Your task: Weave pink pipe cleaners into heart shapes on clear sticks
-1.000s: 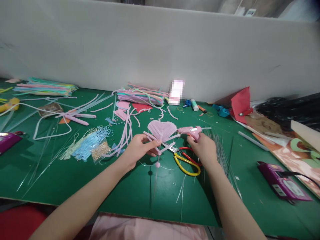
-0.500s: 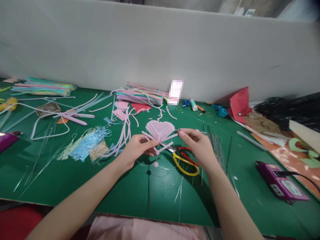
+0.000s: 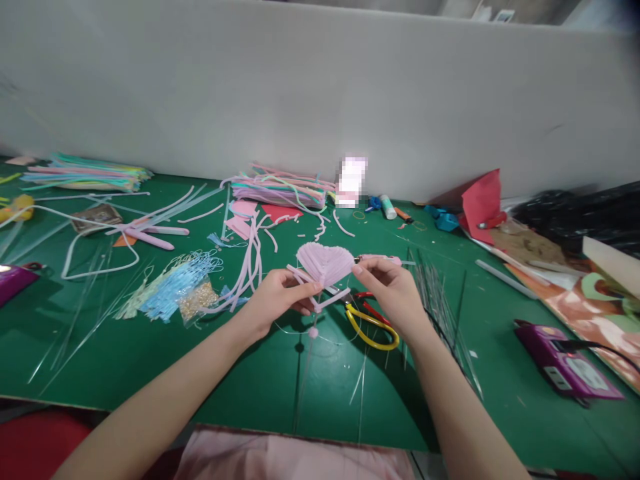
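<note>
A pale pink heart (image 3: 325, 262) made of pipe cleaners is held above the green table in front of me. My left hand (image 3: 285, 293) pinches its lower tip between thumb and fingers, where loose pipe-cleaner ends (image 3: 334, 299) stick out. The fingers of my right hand (image 3: 387, 283) are closed together at the heart's right edge; exactly what they pinch there is partly hidden. Just behind that hand shows a pink tool (image 3: 381, 258) that looks like a glue gun. Scissors (image 3: 373, 327) with yellow and red handles lie below. A small pink ball (image 3: 313, 332) is under the heart.
Bundles of pastel pipe cleaners (image 3: 280, 190) lie by the back wall. Left are blue tassels (image 3: 175, 283) and a bag of gold beads (image 3: 199, 301). Thin wires (image 3: 435, 293) lie near my right forearm. A purple power strip (image 3: 565, 363) and red paper (image 3: 483, 207) sit right.
The heart has shifted slightly right and turned a little clockwise. My right hand has moved a bit left and lower, uncovering more of the pink tool. The left hand keeps its pinch.
</note>
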The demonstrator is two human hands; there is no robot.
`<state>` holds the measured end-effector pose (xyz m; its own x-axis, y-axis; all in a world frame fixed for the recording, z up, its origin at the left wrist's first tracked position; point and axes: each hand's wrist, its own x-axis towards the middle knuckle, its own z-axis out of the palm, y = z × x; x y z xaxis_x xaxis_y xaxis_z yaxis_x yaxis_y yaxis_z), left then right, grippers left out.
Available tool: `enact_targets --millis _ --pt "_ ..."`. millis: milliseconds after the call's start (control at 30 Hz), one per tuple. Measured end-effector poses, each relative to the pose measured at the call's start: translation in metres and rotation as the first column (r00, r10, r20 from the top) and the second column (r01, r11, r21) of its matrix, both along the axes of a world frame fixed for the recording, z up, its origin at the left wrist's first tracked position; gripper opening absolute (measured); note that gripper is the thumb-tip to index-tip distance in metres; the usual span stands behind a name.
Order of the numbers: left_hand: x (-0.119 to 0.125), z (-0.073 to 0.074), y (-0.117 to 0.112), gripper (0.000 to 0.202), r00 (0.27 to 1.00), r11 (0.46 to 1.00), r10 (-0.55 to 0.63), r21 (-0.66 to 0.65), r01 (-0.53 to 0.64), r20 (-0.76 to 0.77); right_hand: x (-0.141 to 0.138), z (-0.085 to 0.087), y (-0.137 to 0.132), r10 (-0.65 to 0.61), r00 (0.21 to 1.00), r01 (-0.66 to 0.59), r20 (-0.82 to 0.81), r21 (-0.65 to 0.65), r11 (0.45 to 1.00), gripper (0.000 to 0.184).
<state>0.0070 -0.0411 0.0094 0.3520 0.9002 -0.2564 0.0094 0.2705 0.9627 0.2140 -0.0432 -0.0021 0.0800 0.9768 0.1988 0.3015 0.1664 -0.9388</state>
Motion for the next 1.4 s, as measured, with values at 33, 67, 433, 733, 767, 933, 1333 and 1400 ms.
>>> enact_targets --millis 33,67,433,733,767,933,1333,1400 --pt "0.000 0.000 0.000 0.027 1.000 1.000 -0.001 0.000 0.001 0.001 0.000 -0.001 0.000 0.000 1.000 0.000 -0.002 0.003 1.000 0.029" --pt "0.000 -0.001 0.000 0.027 1.000 1.000 -0.001 0.000 0.001 0.003 0.000 -0.001 0.001 -0.004 1.000 0.004 -0.006 0.008 1.000 0.029" --pt "-0.001 -0.001 0.000 0.026 1.000 1.000 0.011 -0.012 -0.011 0.009 -0.010 0.000 -0.002 -0.100 0.995 0.098 0.021 0.067 0.993 0.028" --pt "0.001 -0.001 0.001 0.027 0.998 0.998 -0.025 -0.054 0.028 0.059 -0.013 -0.005 -0.001 0.004 0.967 -0.030 -0.256 -0.095 0.995 0.029" --pt "0.001 -0.001 0.001 0.027 0.998 0.998 -0.026 -0.055 0.030 0.065 -0.012 -0.006 -0.001 0.014 0.958 -0.044 -0.286 -0.099 0.994 0.028" --pt "-0.001 0.000 0.000 0.026 0.998 0.997 -0.029 -0.073 0.034 0.063 -0.009 -0.008 0.001 0.051 0.920 -0.096 -0.389 -0.098 0.991 0.024" --pt "-0.018 0.015 0.009 0.048 0.966 0.964 -0.254 -0.070 0.258 0.049 -0.011 -0.006 0.000 0.122 0.909 -0.177 -0.398 -0.105 0.978 0.026" --pt "-0.023 0.023 0.016 0.052 0.980 0.980 -0.194 0.025 0.195 -0.042 -0.013 -0.005 -0.001 0.124 0.921 -0.181 -0.370 -0.123 0.976 0.027"
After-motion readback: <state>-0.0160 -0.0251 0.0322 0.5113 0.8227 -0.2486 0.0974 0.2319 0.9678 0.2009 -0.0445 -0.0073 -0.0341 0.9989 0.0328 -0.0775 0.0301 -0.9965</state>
